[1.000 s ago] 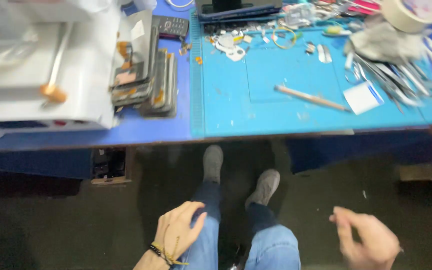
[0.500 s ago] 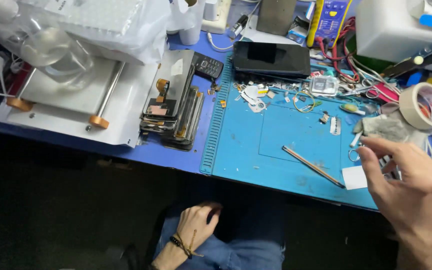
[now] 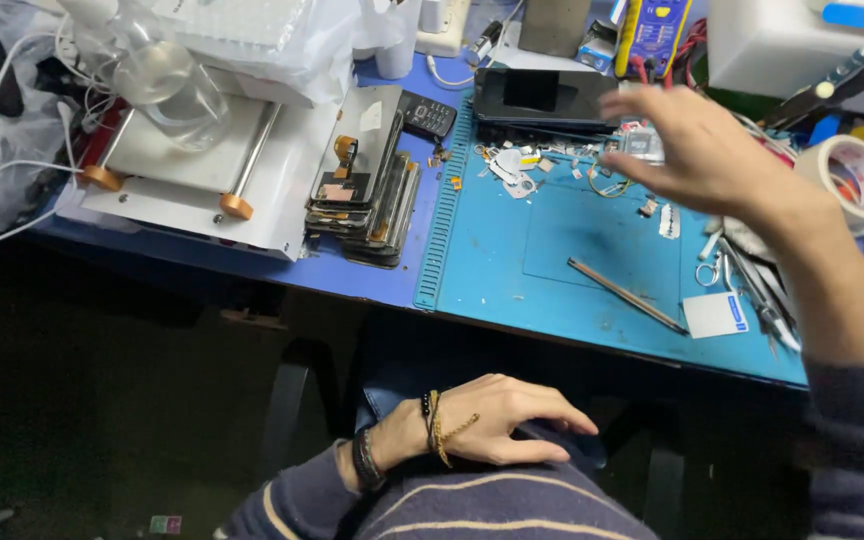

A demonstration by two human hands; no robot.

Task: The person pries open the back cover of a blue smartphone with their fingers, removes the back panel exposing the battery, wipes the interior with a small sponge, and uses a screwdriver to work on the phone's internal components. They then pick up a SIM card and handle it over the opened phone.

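Note:
My right hand [image 3: 697,150] hovers over the blue work mat [image 3: 512,270], fingers spread, holding nothing, reaching toward the small loose parts [image 3: 512,165] and the dark phone [image 3: 542,98] at the back. My left hand [image 3: 497,420] rests flat on my thigh below the table edge, with bracelets on the wrist, empty. A thin metal tool [image 3: 627,295] lies diagonally on the mat below my right hand.
A stack of phone screens [image 3: 367,175] lies left of the mat. A white machine with copper knobs [image 3: 202,165] stands further left. A tape roll [image 3: 857,175], scissors and tweezers [image 3: 752,290], and a white card [image 3: 717,315] sit at right. A yellow meter [image 3: 652,30] stands behind.
My right hand rose from beside my knee, reached the mat's right edge, then moved up and left over the small parts. The view tilted up. My left hand stayed on my thigh.

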